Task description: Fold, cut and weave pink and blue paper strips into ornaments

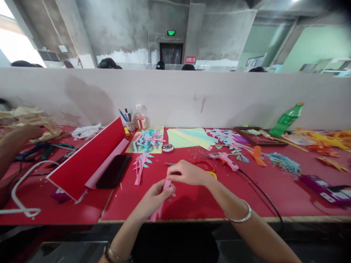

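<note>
Near the table's front edge, my left hand [155, 199] is closed on a pink paper strip [157, 212], whose lower end hangs past the fingers. My right hand [186, 172] pinches at the strip's upper end, fingers bent down and touching it. Just behind the right hand lie scissors with red and yellow handles [204, 166], partly covered by that hand. A pink hot glue gun [225, 160] rests to the right, its black cord running to the front edge. Cut pink strips [140, 168] lie beyond my left hand.
A red board [90, 157] stands on the left beside a black phone [113, 171]. At the back are a paper pile [149, 140], coloured sheets [189, 138] and a water bottle [140, 117]. A green bottle [286, 119] leans at right. Another person's arm [13, 142] is far left.
</note>
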Tool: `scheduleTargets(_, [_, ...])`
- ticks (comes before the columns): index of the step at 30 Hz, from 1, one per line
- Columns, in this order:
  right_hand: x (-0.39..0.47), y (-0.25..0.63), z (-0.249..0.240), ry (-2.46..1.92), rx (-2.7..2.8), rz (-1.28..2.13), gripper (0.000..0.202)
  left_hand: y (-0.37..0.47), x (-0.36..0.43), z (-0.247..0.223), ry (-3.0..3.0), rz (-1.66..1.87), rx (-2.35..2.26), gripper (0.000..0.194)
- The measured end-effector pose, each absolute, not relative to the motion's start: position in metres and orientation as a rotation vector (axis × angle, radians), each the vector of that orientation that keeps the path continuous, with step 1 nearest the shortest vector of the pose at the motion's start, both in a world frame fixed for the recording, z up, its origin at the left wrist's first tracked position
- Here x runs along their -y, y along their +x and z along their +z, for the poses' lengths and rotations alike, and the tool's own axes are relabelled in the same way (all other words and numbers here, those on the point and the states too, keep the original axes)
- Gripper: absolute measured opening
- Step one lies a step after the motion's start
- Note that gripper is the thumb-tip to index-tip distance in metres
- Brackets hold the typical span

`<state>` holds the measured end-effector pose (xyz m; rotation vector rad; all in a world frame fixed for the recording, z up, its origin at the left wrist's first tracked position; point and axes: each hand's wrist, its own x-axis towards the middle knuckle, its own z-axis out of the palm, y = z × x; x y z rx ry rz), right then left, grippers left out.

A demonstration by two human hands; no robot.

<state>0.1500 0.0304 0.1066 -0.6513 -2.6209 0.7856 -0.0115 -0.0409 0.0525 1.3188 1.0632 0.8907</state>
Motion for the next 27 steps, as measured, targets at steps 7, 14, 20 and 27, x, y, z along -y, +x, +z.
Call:
scheduleTargets(7, [-0.057,0.155,0.097,-0.761,2.605,0.756,0.023,-0.012,0.024,0.044,1.412,0.756,-1.194,0.045])
scheduleTargets(14, [-0.109,0.177,0.084,-0.929,2.63,0.761,0.019,-0.042,0.011,0.011,1.339,0.625,-1.307,0.047])
scheduleTargets(20, [-0.191,0.237,0.069,-1.469,2.405,0.585,0.022,-0.069,0.005,0.0,1.777,0.553,-2.017,0.042])
scheduleTargets(27, [-0.26,0.294,0.024,-2.104,2.149,0.256,0.029,-0.08,0.001,0.008,1.912,0.457,-2.16,0.051])
